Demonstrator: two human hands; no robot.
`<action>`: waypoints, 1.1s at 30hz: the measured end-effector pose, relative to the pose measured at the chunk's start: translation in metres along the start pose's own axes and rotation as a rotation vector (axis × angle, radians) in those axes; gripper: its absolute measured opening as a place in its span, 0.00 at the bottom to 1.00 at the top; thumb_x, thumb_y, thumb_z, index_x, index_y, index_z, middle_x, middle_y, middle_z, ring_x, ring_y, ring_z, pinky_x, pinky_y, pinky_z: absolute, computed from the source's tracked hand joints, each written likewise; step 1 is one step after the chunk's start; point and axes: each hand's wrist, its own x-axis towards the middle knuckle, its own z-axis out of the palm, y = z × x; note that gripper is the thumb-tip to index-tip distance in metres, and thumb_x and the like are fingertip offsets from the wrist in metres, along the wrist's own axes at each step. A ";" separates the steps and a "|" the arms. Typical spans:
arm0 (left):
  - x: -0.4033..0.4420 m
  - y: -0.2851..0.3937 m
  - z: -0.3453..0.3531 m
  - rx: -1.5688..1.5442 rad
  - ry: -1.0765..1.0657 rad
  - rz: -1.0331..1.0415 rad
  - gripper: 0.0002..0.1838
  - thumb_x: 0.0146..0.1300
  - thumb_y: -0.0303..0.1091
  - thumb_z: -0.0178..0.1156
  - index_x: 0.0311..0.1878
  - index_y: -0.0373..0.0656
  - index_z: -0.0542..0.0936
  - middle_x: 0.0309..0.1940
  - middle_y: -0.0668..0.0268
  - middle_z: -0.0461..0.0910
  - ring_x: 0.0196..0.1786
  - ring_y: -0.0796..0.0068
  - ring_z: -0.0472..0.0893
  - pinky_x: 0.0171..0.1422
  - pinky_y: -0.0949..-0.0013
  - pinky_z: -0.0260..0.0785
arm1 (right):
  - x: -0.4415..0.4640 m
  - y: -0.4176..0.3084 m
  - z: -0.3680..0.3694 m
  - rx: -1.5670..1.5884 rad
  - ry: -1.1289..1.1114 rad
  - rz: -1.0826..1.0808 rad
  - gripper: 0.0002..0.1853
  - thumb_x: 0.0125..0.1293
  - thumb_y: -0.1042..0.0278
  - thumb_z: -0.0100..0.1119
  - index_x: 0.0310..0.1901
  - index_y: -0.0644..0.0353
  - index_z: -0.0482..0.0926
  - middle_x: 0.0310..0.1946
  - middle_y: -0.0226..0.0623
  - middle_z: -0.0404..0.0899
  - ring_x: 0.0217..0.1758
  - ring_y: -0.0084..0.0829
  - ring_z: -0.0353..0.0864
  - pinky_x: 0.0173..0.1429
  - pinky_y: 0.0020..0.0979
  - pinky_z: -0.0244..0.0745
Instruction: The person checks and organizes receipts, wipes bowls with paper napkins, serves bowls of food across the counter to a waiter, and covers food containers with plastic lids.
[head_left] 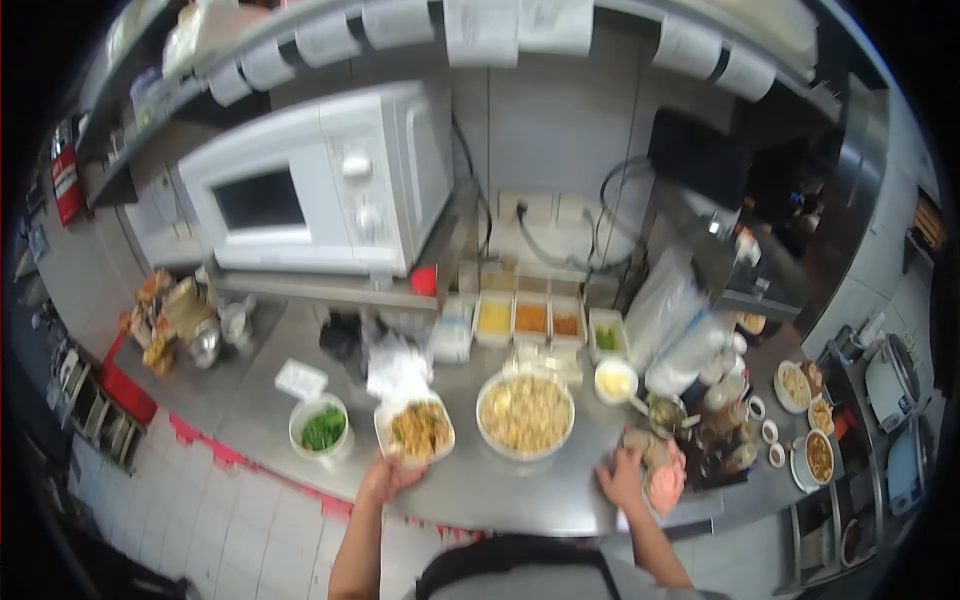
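I see a shiny metal counter [590, 485] on my feed, red strips [215, 452] running along part of its front edge. Toward the left I make out small metal bowls [205, 343], then a white slip [301, 380] just behind a white tub [320, 428] of chopped greens. Near the middle I have a large white bowl [525, 417] of pale, chunky food, with rectangular containers [531, 318] lined up behind it. Right of those I find a small bowl [616, 381] with yellow contents, a crumpled cloth [661, 475], and clustered bottles [725, 392], their labels too blurred for me to read
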 end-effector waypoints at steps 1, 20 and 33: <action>-0.013 -0.006 0.002 -0.057 0.014 -0.022 0.29 0.61 0.22 0.36 0.67 0.48 0.48 0.54 0.45 0.70 0.45 0.46 0.80 0.44 0.57 0.80 | 0.005 0.001 -0.008 -0.015 -0.074 0.023 0.22 0.51 0.68 0.61 0.48 0.63 0.69 0.51 0.59 0.61 0.49 0.57 0.69 0.52 0.44 0.70; -0.062 -0.108 0.091 -0.263 0.151 0.370 0.28 0.68 0.27 0.40 0.65 0.60 0.43 0.64 0.55 0.58 0.59 0.50 0.72 0.56 0.50 0.69 | 0.043 0.022 0.008 1.198 -0.557 0.411 0.12 0.60 0.81 0.40 0.43 0.63 0.71 0.31 0.36 0.78 0.31 0.25 0.79 0.31 0.27 0.77; -0.032 -0.087 0.078 0.135 0.007 0.200 0.34 0.67 0.34 0.51 0.69 0.50 0.42 0.65 0.54 0.60 0.60 0.54 0.72 0.56 0.58 0.70 | 0.007 0.008 0.029 0.622 -0.085 -0.108 0.06 0.62 0.71 0.58 0.30 0.63 0.72 0.18 0.31 0.76 0.20 0.20 0.73 0.26 0.22 0.66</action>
